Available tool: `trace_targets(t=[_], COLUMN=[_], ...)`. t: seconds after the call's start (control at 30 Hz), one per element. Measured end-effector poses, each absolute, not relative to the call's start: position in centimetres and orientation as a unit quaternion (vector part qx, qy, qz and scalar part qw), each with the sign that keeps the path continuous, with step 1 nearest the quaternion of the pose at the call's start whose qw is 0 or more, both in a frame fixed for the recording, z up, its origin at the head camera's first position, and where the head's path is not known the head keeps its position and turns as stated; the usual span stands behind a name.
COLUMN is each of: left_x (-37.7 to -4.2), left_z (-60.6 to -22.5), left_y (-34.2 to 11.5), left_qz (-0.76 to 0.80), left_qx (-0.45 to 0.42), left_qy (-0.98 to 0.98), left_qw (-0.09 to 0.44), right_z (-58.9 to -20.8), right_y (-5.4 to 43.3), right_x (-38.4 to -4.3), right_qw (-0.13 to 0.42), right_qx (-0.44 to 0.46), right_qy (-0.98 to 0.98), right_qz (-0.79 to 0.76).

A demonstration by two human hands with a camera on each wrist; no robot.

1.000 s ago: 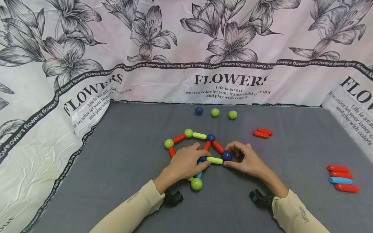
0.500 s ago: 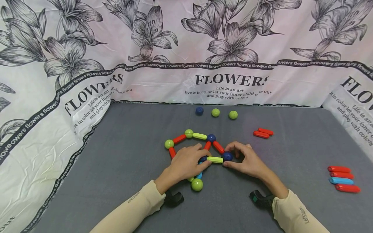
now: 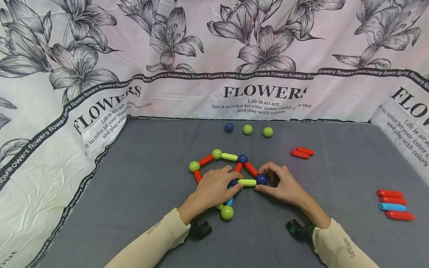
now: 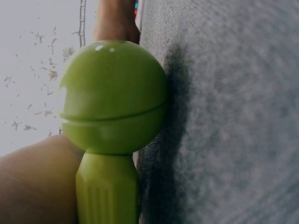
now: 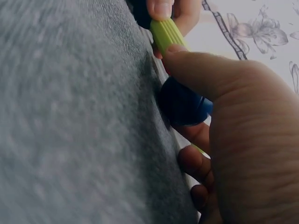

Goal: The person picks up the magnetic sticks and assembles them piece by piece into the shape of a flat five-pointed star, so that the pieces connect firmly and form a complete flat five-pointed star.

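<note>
My right hand pinched a ball, my left hand seemingly a half-hidden one; I judged the rod mid-joining, needing steady pressure next.

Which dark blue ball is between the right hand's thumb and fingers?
The rightmost blue ball, at the right hand, ending a lime stick; the other blue balls, three in view, lie farther left.

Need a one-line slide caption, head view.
Right hand holds a dark-blue ball at one end of a yellow-green toy rod; left hand pinches the other end.
</note>
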State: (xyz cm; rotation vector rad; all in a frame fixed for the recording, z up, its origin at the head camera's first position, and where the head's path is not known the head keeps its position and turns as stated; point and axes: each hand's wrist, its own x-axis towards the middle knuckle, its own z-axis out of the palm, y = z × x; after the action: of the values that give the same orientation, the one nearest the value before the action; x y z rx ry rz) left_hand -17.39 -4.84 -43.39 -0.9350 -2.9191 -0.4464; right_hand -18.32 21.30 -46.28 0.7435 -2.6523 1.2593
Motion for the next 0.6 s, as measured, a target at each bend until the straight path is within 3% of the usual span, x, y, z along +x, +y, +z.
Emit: trace_targets(t=[0.6], left_x=[-17.48], left_z=[-43.74], left_y=[-5.09], left_qz=[-0.144], left_qx=[-0.317], left_qy=[-0.937], left_qw=[0.026], right_z=[-46.31], right_y=[20.44], right_x=[-17.79], right_qw=[0.083], right_qx=[0.234], right_qy=[-0.879], right_qz=[0.408])
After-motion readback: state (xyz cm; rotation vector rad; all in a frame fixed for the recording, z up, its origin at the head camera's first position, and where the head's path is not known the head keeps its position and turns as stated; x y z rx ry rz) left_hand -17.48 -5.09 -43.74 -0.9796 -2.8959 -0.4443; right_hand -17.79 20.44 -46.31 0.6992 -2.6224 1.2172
